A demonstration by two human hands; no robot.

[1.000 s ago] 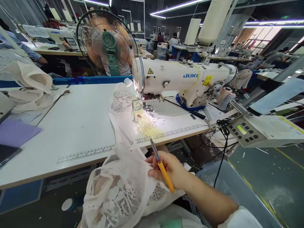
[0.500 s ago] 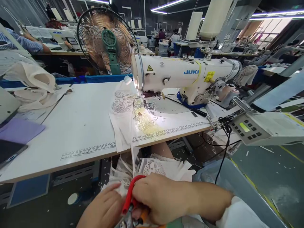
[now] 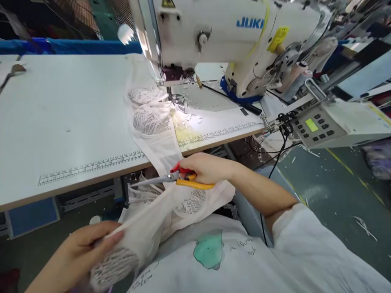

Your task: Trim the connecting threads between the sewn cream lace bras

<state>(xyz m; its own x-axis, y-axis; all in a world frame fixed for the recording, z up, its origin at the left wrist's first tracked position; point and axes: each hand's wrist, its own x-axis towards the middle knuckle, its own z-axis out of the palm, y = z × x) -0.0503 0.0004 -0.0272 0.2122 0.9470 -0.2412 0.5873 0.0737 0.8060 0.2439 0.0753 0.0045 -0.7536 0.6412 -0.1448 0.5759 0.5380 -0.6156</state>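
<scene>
Lace garment (image 3: 146,224) held in front of the shirt (image 3: 244,260), below the edge of the counter (image 3: 76,110).
It is pinched by the left hand (image 3: 88,248); scissors (image 3: 195,184) are gripped in the right hand (image 3: 204,167), blades (image 3: 149,181) over loose folds. Mesh could be nicked if the tips dip. More cloth (image 3: 151,118) is draped from the sewing machine (image 3: 214,44); if joined, it could be dragged askew by a pull.

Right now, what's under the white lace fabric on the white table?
Black printed ruler and yellowish patch show beside the white lace fabric; anything directly beneath is covered.
</scene>
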